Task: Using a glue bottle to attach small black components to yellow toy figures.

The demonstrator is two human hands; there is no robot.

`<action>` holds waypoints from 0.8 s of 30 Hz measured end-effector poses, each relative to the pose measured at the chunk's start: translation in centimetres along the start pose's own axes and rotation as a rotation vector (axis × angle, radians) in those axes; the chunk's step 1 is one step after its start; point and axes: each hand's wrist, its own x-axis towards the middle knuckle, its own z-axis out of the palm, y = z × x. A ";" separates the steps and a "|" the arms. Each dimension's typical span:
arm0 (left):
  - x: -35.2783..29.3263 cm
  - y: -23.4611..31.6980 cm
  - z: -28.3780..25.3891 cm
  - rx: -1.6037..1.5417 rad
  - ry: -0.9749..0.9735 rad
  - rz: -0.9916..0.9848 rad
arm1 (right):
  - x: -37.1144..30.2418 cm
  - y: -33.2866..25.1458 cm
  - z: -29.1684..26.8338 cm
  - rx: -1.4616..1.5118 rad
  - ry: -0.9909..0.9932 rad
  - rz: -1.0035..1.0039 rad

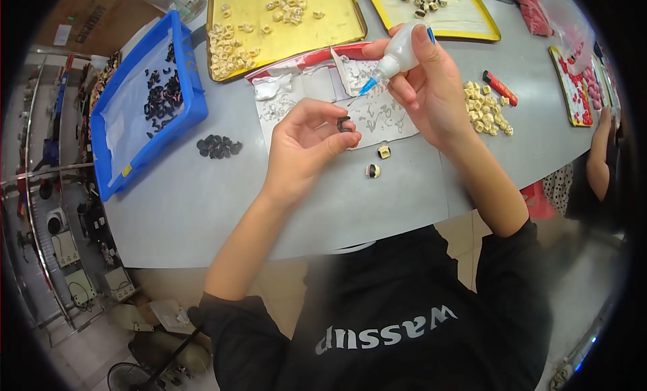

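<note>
Between the thumb and fingers of my left hand [302, 145] is a small black curved piece [345, 124]. My right hand [431, 88] grips a white squeeze bottle [402, 53] with a blue needle tip [367, 86], tilted down toward the black piece. Whether the needle touches it I cannot tell. Beneath both hands lies a white sheet [384, 115] marked with grey smears. Just nearer to me, two small cream-and-black pieces, one [384, 152] beside the other [373, 171], rest on the grey table [269, 209].
Left are a pile of black pieces [218, 146] and a blue tray [195, 88] with more. Yellow trays, one left [323, 7] and one right [472, 20], hold small pieces. Cream cubes [486, 109] lie beside a red marker-like tube [500, 88]. Another person's arm [600, 152] shows at right.
</note>
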 end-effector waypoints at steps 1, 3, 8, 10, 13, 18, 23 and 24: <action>0.1 0.1 0.0 0.022 -0.019 0.003 | -0.1 0.1 0.2 -0.060 0.011 -0.025; 0.2 0.2 -0.1 0.038 -0.042 0.012 | 0.0 0.0 0.3 -0.064 0.006 -0.020; 0.1 0.2 0.1 0.178 0.045 0.021 | -0.2 -1.0 0.7 -0.037 0.042 0.061; -0.1 -0.4 -0.5 0.176 0.073 0.037 | -0.1 -0.7 0.5 0.005 0.015 0.064; -0.6 -0.1 -0.5 0.144 0.074 0.035 | -0.2 0.0 0.4 0.123 -0.020 0.065; -0.9 -0.2 -0.2 0.153 0.131 -0.036 | -0.9 0.2 0.2 0.117 -0.029 0.034; -1.0 -0.2 0.2 0.196 0.126 -0.039 | -0.9 0.1 0.2 0.094 -0.014 0.059; -0.9 -0.1 0.2 0.198 0.134 -0.040 | -0.8 0.2 0.2 0.100 -0.008 0.070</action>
